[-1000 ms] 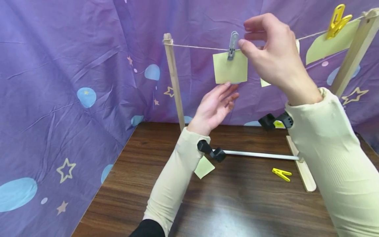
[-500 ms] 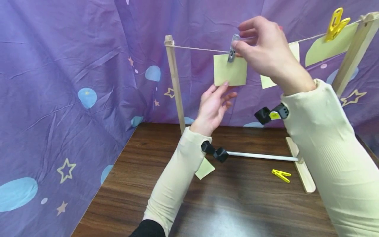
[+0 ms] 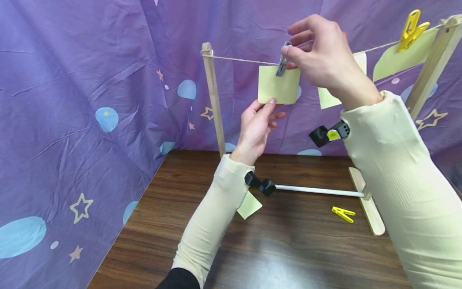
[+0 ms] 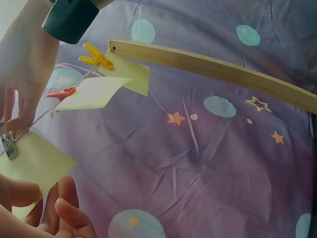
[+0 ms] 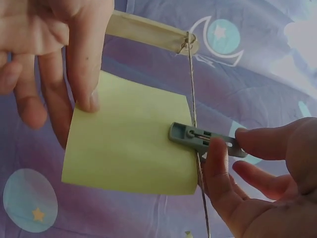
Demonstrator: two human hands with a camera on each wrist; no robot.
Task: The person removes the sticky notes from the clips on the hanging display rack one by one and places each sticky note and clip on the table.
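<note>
A pale yellow sticky note [image 3: 277, 89] hangs at the string [image 3: 238, 60], with a grey clothespin [image 5: 200, 139] on its top edge. My left hand [image 3: 254, 128] pinches the note's lower edge, thumb in front and fingers behind. Up at the string, my right hand [image 3: 325, 58] holds the handle end of the clothespin between thumb and fingers. In the right wrist view the pin lies across both string and paper. The left wrist view shows the same note, partly hidden by the left fingers.
Farther right hang more notes, one under a yellow clothespin [image 3: 411, 32], another under a red clothespin [image 4: 62, 92]. Wooden posts [image 3: 213, 96] carry the string; a white rod [image 3: 317, 190] runs low between them. On the table lie a loose note [image 3: 250, 206] and a yellow clothespin [image 3: 343, 213].
My right hand has moved left from beside the grey clothespin and now grips it. My left thumb has come onto the front of the note's lower edge.
</note>
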